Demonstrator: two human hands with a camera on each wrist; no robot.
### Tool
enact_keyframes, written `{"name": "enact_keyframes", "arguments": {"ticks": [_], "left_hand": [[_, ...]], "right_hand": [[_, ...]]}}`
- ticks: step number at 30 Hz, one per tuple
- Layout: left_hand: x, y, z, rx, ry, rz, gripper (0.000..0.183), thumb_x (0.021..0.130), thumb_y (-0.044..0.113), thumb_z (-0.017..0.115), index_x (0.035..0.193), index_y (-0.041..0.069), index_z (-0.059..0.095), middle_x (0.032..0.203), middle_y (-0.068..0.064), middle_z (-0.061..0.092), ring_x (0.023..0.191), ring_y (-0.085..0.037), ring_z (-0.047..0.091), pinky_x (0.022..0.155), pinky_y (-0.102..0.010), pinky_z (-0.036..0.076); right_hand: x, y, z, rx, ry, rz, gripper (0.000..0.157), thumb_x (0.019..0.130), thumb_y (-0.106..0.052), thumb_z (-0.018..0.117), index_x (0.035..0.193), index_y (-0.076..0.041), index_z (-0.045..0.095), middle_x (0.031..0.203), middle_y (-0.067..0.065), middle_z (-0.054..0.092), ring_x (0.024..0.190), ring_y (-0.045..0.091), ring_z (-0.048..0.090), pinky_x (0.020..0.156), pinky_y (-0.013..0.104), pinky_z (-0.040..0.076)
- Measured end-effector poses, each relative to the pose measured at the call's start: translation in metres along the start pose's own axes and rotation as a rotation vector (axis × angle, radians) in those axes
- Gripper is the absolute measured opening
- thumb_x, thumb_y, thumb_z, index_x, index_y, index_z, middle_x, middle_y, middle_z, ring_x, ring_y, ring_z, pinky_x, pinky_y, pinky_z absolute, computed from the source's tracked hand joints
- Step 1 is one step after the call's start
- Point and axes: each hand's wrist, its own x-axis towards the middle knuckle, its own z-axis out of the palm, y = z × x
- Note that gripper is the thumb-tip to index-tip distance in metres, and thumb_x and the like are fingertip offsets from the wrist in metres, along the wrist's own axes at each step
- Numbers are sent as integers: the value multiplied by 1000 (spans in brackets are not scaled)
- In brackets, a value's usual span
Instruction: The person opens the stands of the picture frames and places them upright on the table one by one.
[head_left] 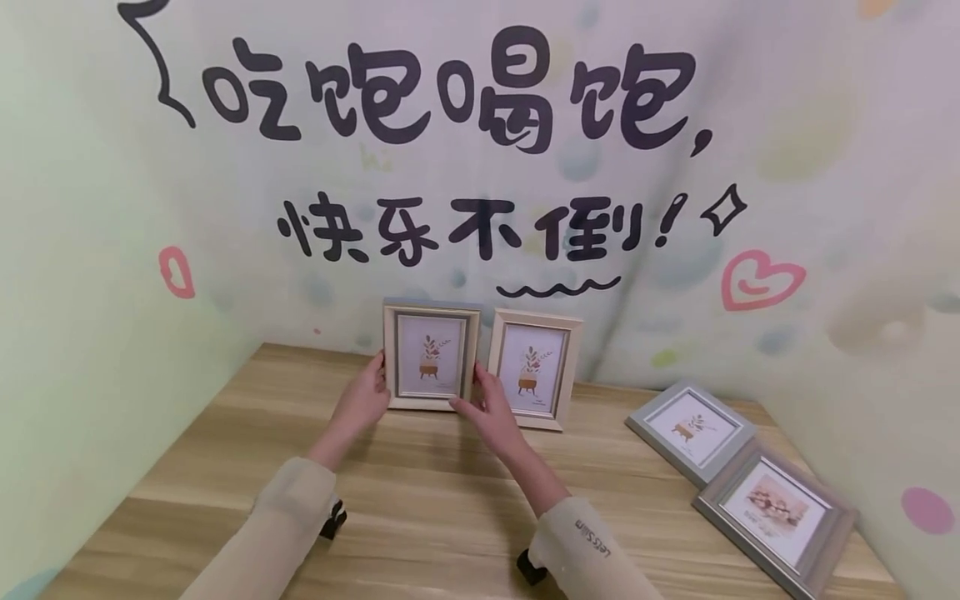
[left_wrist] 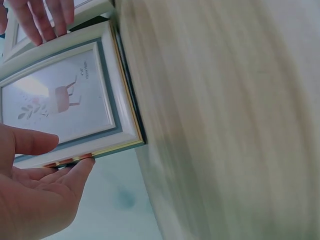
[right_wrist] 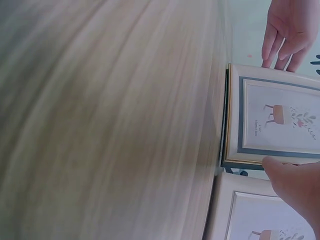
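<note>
Left hand [head_left: 363,402] and right hand [head_left: 493,412], in the head view, flank an upright picture frame [head_left: 430,354], fingers extended and fingertips at its opposite side edges. The supporting surface is a wood-grained table [head_left: 405,508]; behind it rises a pale printed wall [head_left: 645,333] bearing black Chinese lettering [head_left: 522,52] and a pink heart [head_left: 761,282]. The picture frame is between the hands, near the wall. Just to its right stands a cream frame [head_left: 532,371]; well apart, at the table's right side, lie a grey frame [head_left: 692,429] and a brown-grey frame [head_left: 776,510], touching each other.

Left wrist view: the blurred tabletop occupies the right portion. The left hand's fingers meet one side edge of the picture frame, its thumb spread over the front; the right hand's fingertips rest on the opposite edge.

Right wrist view: the tabletop fills the left portion. The left hand's straight fingertips touch the picture frame's far side. The right hand's thumb overlaps the near edge; whether it presses there cannot be told.
</note>
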Motion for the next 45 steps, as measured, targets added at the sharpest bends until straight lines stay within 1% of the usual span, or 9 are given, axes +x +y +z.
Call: {"name": "enact_keyframes", "arguments": {"ticks": [7, 10, 16, 20, 22, 27, 35, 43, 45], "left_hand": [[5, -2, -2, 15, -15, -11, 70, 90, -5, 43, 154, -9, 15, 148, -32, 42, 136, -44, 47, 113, -52, 40], [6, -2, -2, 33, -24, -14, 71, 89, -5, 43, 154, -10, 15, 146, -33, 44, 134, -45, 48, 111, -52, 44], [10, -1, -5, 92, -12, -43, 72, 87, -3, 42, 155, -7, 17, 144, -32, 48, 126, -43, 55, 88, -47, 54], [11, -1, -6, 118, 12, -35, 72, 86, -4, 42, 154, -8, 20, 147, -33, 45, 125, -44, 54, 93, -54, 52], [11, -2, -6, 126, 18, -29, 71, 85, -5, 43, 153, -10, 21, 149, -33, 42, 130, -46, 51, 101, -58, 48], [9, 1, -5, 95, 6, -38, 68, 92, 0, 46, 154, -9, 19, 151, -32, 39, 136, -47, 45, 112, -59, 40], [3, 11, -14, 118, 38, -54, 65, 97, 17, 53, 155, 4, 29, 154, -23, 41, 131, -43, 52, 101, -58, 48], [-10, 20, -24, 158, 36, -42, 60, 98, 21, 56, 153, 7, 36, 151, -26, 45, 127, -44, 55, 94, -56, 53], [-13, 21, -25, 147, 33, -37, 58, 98, 21, 56, 151, 7, 39, 149, -24, 48, 127, -42, 55, 97, -57, 52]], "right_hand": [[-1, -4, 2, 19, -12, 28, 82, 95, -21, 62, 157, 4, 14, 157, 28, 24, 148, 44, 28, 117, 54, 35], [0, -4, 2, -16, -15, 32, 85, 94, -24, 63, 157, 4, 14, 157, 27, 25, 146, 42, 31, 118, 54, 35], [4, -8, 2, -119, -22, 71, 85, 94, -31, 62, 158, 1, 16, 156, 25, 29, 143, 39, 36, 118, 56, 33], [5, -15, 2, -153, -17, 85, 84, 94, -33, 62, 157, 1, 18, 156, 26, 31, 143, 40, 37, 117, 56, 35], [4, -17, 1, -165, -18, 89, 84, 95, -34, 62, 157, 2, 18, 158, 24, 31, 145, 39, 36, 119, 54, 33], [2, -18, -2, -157, -31, 108, 83, 96, -36, 61, 157, 0, 19, 163, 18, 26, 149, 36, 30, 123, 52, 26], [-4, -20, -9, -83, -27, 113, 78, 97, -36, 60, 158, -5, 23, 162, 17, 31, 147, 37, 35, 121, 56, 28], [-9, -21, -14, -76, -35, 108, 73, 98, -36, 59, 157, -9, 26, 163, 15, 29, 147, 38, 34, 120, 57, 30], [-9, -20, -15, -69, -33, 110, 73, 97, -37, 60, 157, -11, 28, 163, 14, 30, 146, 40, 35, 118, 58, 32]]}}
